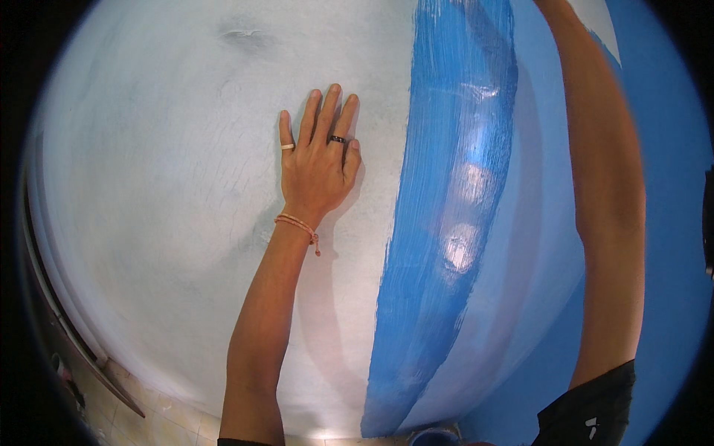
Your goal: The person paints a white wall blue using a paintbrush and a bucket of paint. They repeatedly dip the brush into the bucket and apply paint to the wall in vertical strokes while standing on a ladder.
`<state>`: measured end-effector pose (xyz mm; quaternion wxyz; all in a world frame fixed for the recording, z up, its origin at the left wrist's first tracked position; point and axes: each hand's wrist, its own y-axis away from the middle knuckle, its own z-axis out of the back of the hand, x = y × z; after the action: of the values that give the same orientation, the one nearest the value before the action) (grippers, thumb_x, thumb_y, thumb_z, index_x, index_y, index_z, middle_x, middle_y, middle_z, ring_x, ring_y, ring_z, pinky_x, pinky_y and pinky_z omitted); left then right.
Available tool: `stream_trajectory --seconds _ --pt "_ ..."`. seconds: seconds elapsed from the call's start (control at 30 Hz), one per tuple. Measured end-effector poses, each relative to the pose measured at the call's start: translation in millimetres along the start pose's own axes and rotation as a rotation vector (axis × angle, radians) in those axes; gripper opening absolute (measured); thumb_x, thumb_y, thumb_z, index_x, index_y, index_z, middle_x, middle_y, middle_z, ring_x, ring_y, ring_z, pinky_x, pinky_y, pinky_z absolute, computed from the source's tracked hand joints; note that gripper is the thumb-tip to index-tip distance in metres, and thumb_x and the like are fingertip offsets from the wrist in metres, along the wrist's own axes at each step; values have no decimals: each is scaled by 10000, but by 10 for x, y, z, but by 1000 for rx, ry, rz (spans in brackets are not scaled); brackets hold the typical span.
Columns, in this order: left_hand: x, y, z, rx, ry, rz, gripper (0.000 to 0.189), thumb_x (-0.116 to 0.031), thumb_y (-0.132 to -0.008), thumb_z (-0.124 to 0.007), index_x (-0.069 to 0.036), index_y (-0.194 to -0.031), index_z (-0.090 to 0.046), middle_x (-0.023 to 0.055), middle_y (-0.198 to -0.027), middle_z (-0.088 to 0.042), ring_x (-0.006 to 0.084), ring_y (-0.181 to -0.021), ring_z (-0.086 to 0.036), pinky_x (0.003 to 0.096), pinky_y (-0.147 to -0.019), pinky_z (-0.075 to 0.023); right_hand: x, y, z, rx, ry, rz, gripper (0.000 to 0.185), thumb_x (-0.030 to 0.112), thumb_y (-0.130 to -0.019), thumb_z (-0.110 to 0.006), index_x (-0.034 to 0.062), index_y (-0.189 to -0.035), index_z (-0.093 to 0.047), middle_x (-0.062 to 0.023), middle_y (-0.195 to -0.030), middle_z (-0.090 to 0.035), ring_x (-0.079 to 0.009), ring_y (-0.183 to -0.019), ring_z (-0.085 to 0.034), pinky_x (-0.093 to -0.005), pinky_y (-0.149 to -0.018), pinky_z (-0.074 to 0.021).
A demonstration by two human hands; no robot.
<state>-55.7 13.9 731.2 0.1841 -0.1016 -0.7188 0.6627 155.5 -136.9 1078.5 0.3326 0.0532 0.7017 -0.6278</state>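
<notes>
My left hand (318, 161) lies with its palm against a whitish wall (167, 184), fingers a little apart and holding nothing. It wears two rings and a cord bracelet (295, 224) at the wrist. To its right runs a tall band of glossy blue paint (440, 184) with visible brush streaks and a ragged left edge, apart from my fingers. My right arm (605, 184) reaches up past the top rim; the hand itself is out of view, so what it holds cannot be seen.
At right, a flat blue wall (675, 167) meets the painted one, with a white patch (599, 22) above. A round container (434, 437) is cut off at the bottom edge. Pale floor tiles (167, 410) and a dark door-like edge (83, 348) show at lower left.
</notes>
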Motion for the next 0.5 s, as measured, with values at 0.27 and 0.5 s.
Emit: stream_trajectory --seconds 0.27,0.5 --pt "-31 -18 46 20 -2 -8 605 -281 -969 -515 -237 -1560 -397 21 -1637 -337 226 -1528 -260 564 -1243 -115 164 1464 -413 -89 125 331 200 107 -884 -782 102 -1081 -753 -104 -1133 -749 -280 -976 -743 -369 -872 -612" --pt "27 54 30 23 -6 -5 593 -281 -971 -518 -233 -1552 -406 25 -1629 -348 233 -1523 -268 571 -1241 -119 355 1113 -95 -111 190 47 135 160 -929 -698 73 -1024 -739 -126 -996 -744 -295 -880 -718 -349 -771 -579"
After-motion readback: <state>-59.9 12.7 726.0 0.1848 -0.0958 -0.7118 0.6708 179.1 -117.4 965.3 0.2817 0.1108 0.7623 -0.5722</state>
